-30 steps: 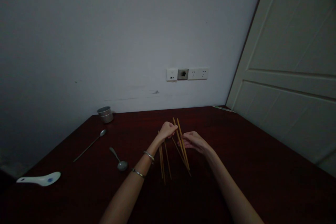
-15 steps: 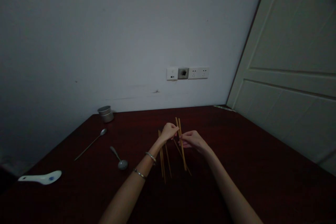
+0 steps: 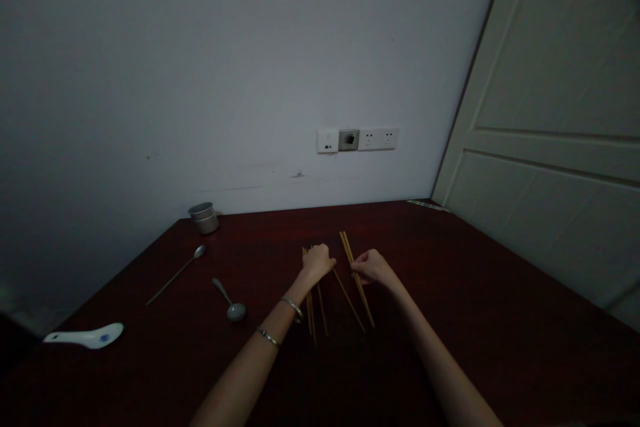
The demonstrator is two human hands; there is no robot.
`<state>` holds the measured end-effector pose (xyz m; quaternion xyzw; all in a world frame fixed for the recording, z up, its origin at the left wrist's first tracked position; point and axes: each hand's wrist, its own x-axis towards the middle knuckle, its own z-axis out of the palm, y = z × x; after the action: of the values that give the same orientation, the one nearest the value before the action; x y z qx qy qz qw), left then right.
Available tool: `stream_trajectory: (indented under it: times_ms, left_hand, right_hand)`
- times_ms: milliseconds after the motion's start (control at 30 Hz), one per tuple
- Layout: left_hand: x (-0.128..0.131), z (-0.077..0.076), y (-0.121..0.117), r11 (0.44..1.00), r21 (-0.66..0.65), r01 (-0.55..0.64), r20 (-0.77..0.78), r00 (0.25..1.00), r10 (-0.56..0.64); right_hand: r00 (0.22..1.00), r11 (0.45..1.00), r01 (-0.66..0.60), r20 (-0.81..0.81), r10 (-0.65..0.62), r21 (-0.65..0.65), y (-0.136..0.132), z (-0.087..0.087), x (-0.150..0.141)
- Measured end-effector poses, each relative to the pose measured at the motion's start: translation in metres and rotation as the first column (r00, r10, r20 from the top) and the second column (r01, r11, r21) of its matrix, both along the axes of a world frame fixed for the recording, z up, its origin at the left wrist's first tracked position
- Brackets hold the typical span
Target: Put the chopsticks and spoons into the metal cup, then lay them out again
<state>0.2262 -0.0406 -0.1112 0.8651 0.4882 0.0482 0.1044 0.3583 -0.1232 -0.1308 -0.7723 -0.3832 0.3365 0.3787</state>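
My right hand (image 3: 371,268) pinches a pair of wooden chopsticks (image 3: 361,293) near their middle. They lie side by side, slanting with the far ends to the left. My left hand (image 3: 317,263) is lowered over several other chopsticks (image 3: 310,320) on the table, its back towards me. Its thumb shows by the upper end of a single slanted chopstick (image 3: 349,298); the other fingers are mostly hidden beneath, so I cannot tell whether they grip anything. Two bracelets (image 3: 269,337) circle my left forearm.
On the dark red table (image 3: 475,320), to the left, lie a white ceramic spoon (image 3: 97,337), a long-handled metal spoon (image 3: 173,278) and a short metal ladle-like spoon (image 3: 236,311). A metal cup (image 3: 205,219) stands at the back left. Wall sockets (image 3: 379,139) are behind, a pale door (image 3: 550,187) right.
My right hand has drawn the pair of chopsticks to the right, away from my left hand. My left hand has let go of that pair and moved left and down over the loose chopsticks.
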Motion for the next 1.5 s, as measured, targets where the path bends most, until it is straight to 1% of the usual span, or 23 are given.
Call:
stream_trajectory:
  times_ms: [100,233,300,400,500,667,733,833,1000,1100,1267,1500]
  left_hand:
    - [0.006,-0.004,-0.006,1.0,0.022,-0.009,-0.034,0.999,0.01]
    - [0.011,-0.006,-0.009,1.0,-0.011,0.009,-0.055,0.998,-0.009]
    - [0.011,-0.007,-0.008,1.0,-0.019,0.009,-0.05,0.999,-0.009]
    - [0.009,-0.009,-0.007,1.0,0.01,0.016,-0.039,0.999,-0.016]
    - [0.005,-0.007,-0.007,1.0,0.012,0.01,-0.072,0.997,-0.009]
    - [-0.003,0.002,-0.011,1.0,-0.006,0.014,-0.109,0.994,-0.014]
    - [-0.006,0.004,-0.011,1.0,-0.016,0.005,-0.119,0.993,-0.007]
    - [-0.011,0.004,-0.011,1.0,-0.002,0.007,-0.118,0.993,-0.008]
    - [-0.018,0.0,-0.008,1.0,0.01,0.023,-0.11,0.994,-0.022]
    - [-0.02,-0.001,-0.006,1.0,0.014,0.012,-0.102,0.995,-0.01]
    - [-0.027,0.001,0.001,0.999,0.034,-0.016,-0.081,0.997,0.018]
    - [-0.035,0.001,0.011,0.999,-0.014,-0.039,-0.091,0.995,0.038]
  right_hand:
    - [0.992,1.0,-0.009,0.128,0.012,-0.026,-0.001,-0.002,-0.003]
    - [0.976,0.997,-0.006,0.216,0.021,-0.073,-0.002,-0.002,-0.007]
    - [0.967,0.994,-0.02,0.251,0.046,-0.104,-0.002,-0.003,-0.008]
    - [0.937,0.99,-0.051,0.338,0.093,-0.129,-0.002,-0.005,-0.011]
    - [0.894,0.989,-0.056,0.435,0.112,-0.139,0.0,-0.004,-0.017]
    - [0.879,0.978,-0.096,0.445,0.17,-0.184,0.004,0.002,-0.034]
    - [0.856,0.979,-0.098,0.486,0.175,-0.181,0.005,0.005,-0.041]
    - [0.817,0.979,-0.116,0.544,0.191,-0.17,0.006,0.008,-0.049]
    - [0.783,0.973,-0.147,0.581,0.223,-0.176,0.006,0.007,-0.054]
    - [0.789,0.975,-0.151,0.574,0.217,-0.162,0.005,0.004,-0.052]
    - [0.838,0.977,-0.173,0.503,0.214,-0.127,0.006,-0.003,-0.047]
    - [0.813,0.977,-0.147,0.543,0.208,-0.154,0.007,-0.004,-0.049]
